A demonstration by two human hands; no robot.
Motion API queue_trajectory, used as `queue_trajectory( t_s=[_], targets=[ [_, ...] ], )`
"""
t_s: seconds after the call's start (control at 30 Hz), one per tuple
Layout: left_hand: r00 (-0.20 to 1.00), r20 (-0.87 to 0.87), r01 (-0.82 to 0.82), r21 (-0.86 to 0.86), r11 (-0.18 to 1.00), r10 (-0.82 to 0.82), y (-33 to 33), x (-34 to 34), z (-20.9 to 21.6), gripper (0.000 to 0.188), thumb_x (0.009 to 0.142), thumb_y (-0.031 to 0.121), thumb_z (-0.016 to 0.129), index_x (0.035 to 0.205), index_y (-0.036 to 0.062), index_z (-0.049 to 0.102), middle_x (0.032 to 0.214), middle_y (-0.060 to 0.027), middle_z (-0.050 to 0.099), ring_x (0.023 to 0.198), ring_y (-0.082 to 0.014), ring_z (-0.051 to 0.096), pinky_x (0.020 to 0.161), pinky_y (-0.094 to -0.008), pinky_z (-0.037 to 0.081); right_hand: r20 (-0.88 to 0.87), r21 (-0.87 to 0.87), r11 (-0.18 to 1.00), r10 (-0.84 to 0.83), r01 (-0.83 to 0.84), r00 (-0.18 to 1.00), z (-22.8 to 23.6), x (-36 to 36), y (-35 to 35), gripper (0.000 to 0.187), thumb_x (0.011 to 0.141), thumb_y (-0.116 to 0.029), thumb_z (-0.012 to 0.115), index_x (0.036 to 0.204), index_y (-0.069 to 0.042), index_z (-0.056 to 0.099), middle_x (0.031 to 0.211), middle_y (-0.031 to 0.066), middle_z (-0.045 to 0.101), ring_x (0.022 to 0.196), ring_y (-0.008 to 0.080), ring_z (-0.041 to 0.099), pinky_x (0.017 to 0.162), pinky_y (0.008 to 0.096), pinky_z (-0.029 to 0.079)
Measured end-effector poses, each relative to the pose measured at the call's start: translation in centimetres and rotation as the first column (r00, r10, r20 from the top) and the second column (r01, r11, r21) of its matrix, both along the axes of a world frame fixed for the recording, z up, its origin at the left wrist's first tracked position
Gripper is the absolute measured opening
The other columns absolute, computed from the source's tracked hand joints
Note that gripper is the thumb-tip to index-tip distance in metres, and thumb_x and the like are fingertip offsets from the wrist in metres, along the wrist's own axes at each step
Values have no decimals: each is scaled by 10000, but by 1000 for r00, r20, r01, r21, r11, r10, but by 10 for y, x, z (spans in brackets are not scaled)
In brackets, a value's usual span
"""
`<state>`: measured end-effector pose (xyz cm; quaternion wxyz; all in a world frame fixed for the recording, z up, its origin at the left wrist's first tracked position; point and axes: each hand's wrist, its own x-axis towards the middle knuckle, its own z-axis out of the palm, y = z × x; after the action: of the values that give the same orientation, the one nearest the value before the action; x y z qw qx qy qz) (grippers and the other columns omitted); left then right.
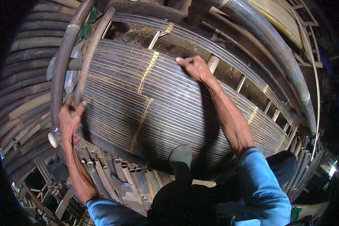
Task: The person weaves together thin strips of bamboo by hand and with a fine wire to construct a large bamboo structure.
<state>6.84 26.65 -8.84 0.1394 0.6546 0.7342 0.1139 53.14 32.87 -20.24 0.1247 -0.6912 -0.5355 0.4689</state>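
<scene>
At the far left, dark bamboo poles (34,52) lie stacked beside a thick post (66,64). Next, a curved side rail (90,52) edges the slat panel (116,90), and the left hand (69,118) is at the rail's lower end, fingers bent, thumb toward the slats; blur hides whether it grips anything. The panel fills the middle, flat and slanting down to the right, its thin dark slats crossed by pale strips (147,71). A grey boot (180,154) shows at its near edge. Right of centre, the right hand (197,69) sits at the panel's far edge, fingers curled in, thumb pointing left; whether it pinches a slat, I cannot tell. Beyond, a narrow band of slats (169,28) runs apart from the panel, below a thick pole (263,37). The step looks like setting or straightening the panel against the rail; the next move probably calls for steadying both edges and lining up the slats.
</scene>
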Motion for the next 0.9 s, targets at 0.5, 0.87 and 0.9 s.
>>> queue_trajectory(
  t_s=[0.5, 0.87, 0.9],
  targets=[
    [203, 959, -207, -156, 966, 198, 53, 52, 20, 386, 1053, 271, 480, 714, 89, 451, 593, 28, 334, 524, -110, 320, 606, -311, 394, 179, 184, 982, -85, 51, 980, -1, -5, -19, 584, 884, -626, 596, 841, -75, 783, 780, 238, 699, 791, 416, 695, 775, 487, 538],
    [756, 542, -330, -171, 929, 368, 4, -72, -49, 498, 1002, 403, 573, 1278, -11, 600, 1220, -122, 665, 1101, -214, 645, 849, -356, 533, 444, 255, 753, 467, -607, 765, 93, 161, -66, 246, 912, -293, 625, 947, -70, 721, 879, 221, 706, 875, 423, 690, 766, 531, 543],
    [762, 495, -434, -90, 897, 418, -2, -60, -55, 510, 965, 387, 632, 1268, -24, 615, 1203, -181, 674, 1093, -286, 655, 835, -391, 544, 563, 49, 720, 553, -692, 615, 115, 190, -83, 202, 887, -249, 636, 923, -64, 711, 880, 221, 704, 862, 420, 690, 746, 527, 545]
  ],
)
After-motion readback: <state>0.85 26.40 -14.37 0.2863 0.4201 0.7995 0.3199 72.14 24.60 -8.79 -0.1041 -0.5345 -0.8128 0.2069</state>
